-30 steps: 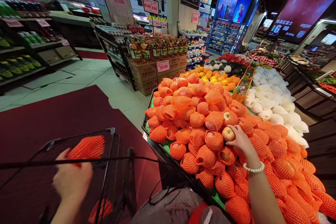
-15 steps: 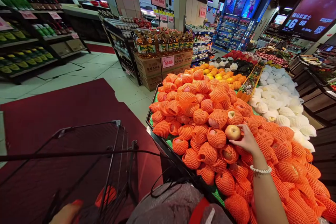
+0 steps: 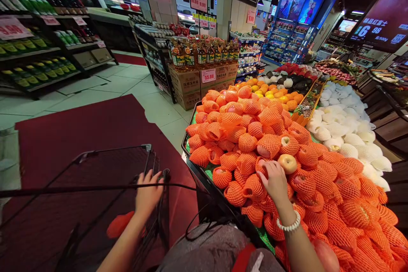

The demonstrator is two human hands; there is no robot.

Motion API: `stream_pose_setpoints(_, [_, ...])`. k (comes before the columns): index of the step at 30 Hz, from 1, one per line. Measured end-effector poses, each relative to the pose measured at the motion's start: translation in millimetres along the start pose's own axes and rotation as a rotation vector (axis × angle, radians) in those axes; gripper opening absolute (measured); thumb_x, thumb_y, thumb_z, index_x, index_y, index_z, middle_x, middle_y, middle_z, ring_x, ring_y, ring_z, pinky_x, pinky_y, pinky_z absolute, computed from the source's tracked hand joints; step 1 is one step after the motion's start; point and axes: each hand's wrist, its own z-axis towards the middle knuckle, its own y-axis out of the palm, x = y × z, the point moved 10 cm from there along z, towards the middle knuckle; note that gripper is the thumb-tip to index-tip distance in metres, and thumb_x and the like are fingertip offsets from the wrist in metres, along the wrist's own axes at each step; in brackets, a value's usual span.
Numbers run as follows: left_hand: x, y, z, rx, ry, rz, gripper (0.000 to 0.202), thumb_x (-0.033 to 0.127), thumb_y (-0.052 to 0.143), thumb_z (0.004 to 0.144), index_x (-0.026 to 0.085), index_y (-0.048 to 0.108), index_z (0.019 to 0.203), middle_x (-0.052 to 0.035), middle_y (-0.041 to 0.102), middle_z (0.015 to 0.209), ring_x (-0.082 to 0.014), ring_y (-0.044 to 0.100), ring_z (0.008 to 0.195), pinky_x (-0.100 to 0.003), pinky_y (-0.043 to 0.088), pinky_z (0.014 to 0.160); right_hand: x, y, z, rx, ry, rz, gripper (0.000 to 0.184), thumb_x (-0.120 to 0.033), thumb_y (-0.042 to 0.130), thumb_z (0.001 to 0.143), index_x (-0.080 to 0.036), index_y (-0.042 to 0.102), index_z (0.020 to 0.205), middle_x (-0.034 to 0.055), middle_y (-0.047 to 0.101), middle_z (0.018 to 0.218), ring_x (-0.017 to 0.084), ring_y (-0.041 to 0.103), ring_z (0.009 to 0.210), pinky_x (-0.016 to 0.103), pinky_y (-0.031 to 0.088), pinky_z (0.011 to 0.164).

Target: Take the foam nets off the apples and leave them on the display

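My right hand [image 3: 273, 179], with a white bead bracelet on the wrist, has its fingers curled over an apple [image 3: 260, 165] in an orange foam net. Part of that apple is hidden under the fingers. Just right of the hand, a bare yellowish apple [image 3: 287, 163] sits on top of the heap of netted apples [image 3: 247, 142]. My left hand [image 3: 148, 191] is over the right side of the shopping cart [image 3: 111, 149], fingers apart and nothing in them. Down in the cart lies an orange foam net item [image 3: 119, 224], too blurred to make out.
A thin black cable [image 3: 95, 188] crosses in front of the cart. White-netted fruit [image 3: 350, 140] lies right of the apples, oranges and yellow fruit [image 3: 270, 91] behind. Bottles of oil [image 3: 204, 53] stand on cartons [image 3: 186, 87]. Drink shelves [image 3: 41, 51] line the left.
My right hand has let go of the bare apple and moved left onto a netted one. My left hand has risen from the lower left to the cart's right side. The view has shifted slightly.
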Motion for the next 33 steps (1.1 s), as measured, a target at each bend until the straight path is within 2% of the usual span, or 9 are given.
stream_pose_setpoints(4, [147.7, -21.4, 29.0, 0.123, 0.369, -0.356, 0.034, 0.03, 0.046, 0.099, 0.013, 0.069, 0.116, -0.0151, 0.059, 0.132, -0.0317, 0.044, 0.133, -0.053, 0.04, 0.111, 14.5, 1.3, -25.2, -0.026, 0.046, -0.079, 0.015, -0.031, 0.067, 0.092, -0.016, 0.068, 0.093, 0.0057, 0.065, 0.089, 0.026, 0.052, 0.087, 0.038, 0.039, 0.078])
stream_pose_setpoints(8, [275.7, -44.7, 28.4, 0.024, 0.634, -0.682, 0.028, 0.015, 0.048, 0.098, 0.019, 0.063, 0.122, -0.009, 0.057, 0.137, -0.0247, 0.044, 0.134, -0.047, 0.042, 0.11, 39.0, -0.7, -59.9, 0.006, 0.265, 0.019, 0.028, -0.034, 0.049, 0.103, -0.016, 0.069, 0.092, 0.0056, 0.069, 0.09, 0.022, 0.06, 0.081, 0.035, 0.04, 0.076])
stream_pose_setpoints(12, [374.2, -59.9, 17.3, -0.135, 0.833, -0.898, 0.023, 0.018, 0.047, 0.101, 0.018, 0.062, 0.119, -0.0078, 0.065, 0.118, -0.0179, 0.058, 0.11, -0.034, 0.05, 0.095, 65.6, 8.1, -79.7, -0.091, 0.596, 0.026, 0.03, -0.042, 0.062, 0.095, -0.017, 0.07, 0.111, 0.0055, 0.072, 0.093, 0.023, 0.066, 0.077, 0.032, 0.039, 0.067])
stream_pose_setpoints(15, [432.1, -57.5, 6.6, -0.302, 0.942, -0.875, 0.024, 0.027, 0.052, 0.099, 0.015, 0.061, 0.118, -0.0095, 0.063, 0.118, -0.0209, 0.059, 0.107, -0.036, 0.05, 0.094, 72.7, 14.0, -77.4, -0.195, 0.708, -0.021, 0.036, -0.04, 0.07, 0.089, -0.017, 0.067, 0.117, 0.0053, 0.073, 0.088, 0.025, 0.067, 0.076, 0.032, 0.036, 0.062])
stream_pose_setpoints(18, [466.1, -47.7, 2.3, -0.391, 0.898, -0.671, 0.052, 0.041, 0.068, 0.086, 0.01, 0.057, 0.125, -0.0165, 0.057, 0.123, -0.0299, 0.054, 0.108, -0.045, 0.051, 0.095, 76.2, 19.7, -74.2, -0.193, 0.723, -0.001, 0.025, -0.027, 0.068, 0.087, -0.017, 0.065, 0.109, 0.005, 0.072, 0.085, 0.025, 0.067, 0.075, 0.032, 0.035, 0.059])
stream_pose_setpoints(21, [480.0, -37.2, -3.9, -0.423, 0.79, -0.468, 0.071, 0.046, 0.079, 0.072, 0.005, 0.055, 0.125, -0.0217, 0.052, 0.123, -0.0351, 0.052, 0.104, -0.05, 0.052, 0.088, 77.1, 26.9, -82.0, -0.085, 0.686, 0.051, 0.027, -0.026, 0.06, 0.088, -0.017, 0.064, 0.113, 0.0055, 0.072, 0.084, 0.026, 0.067, 0.072, 0.034, 0.039, 0.06])
stream_pose_setpoints(26, [470.2, -5.2, -14.5, -0.577, 0.501, -0.405, 0.103, 0.04, 0.082, 0.07, 0.008, 0.029, 0.152, -0.0238, 0.048, 0.129, -0.0394, 0.051, 0.114, -0.047, 0.053, 0.084, 70.2, 38.3, -106.9, 0.098, 0.606, 0.098, 0.05, -0.04, 0.046, 0.094, -0.013, 0.06, 0.134, 0.0132, 0.072, 0.102, 0.028, 0.068, 0.075, 0.04, 0.048, 0.065])
stream_pose_setpoints(29, [467.0, -2.9, -13.7, -0.562, 0.534, -0.492, 0.105, 0.044, 0.084, 0.064, 0.007, 0.032, 0.148, -0.0196, 0.051, 0.126, -0.0374, 0.051, 0.114, -0.049, 0.051, 0.091, 67.8, 37.4, -110.3, 0.13, 0.595, 0.165, 0.055, -0.044, 0.046, 0.093, -0.01, 0.059, 0.134, 0.0138, 0.072, 0.1, 0.027, 0.067, 0.073, 0.042, 0.051, 0.067])
stream_pose_setpoints(33, [453.3, -17.0, -4.7, -0.44, 0.619, -0.696, 0.098, 0.05, 0.084, 0.061, 0.008, 0.037, 0.137, -0.0185, 0.055, 0.12, -0.0349, 0.055, 0.109, -0.049, 0.05, 0.093, 68.0, 26.7, -102.1, 0.126, 0.599, 0.263, 0.06, -0.042, 0.055, 0.086, -0.012, 0.054, 0.137, 0.0132, 0.072, 0.098, 0.027, 0.067, 0.074, 0.039, 0.053, 0.067])
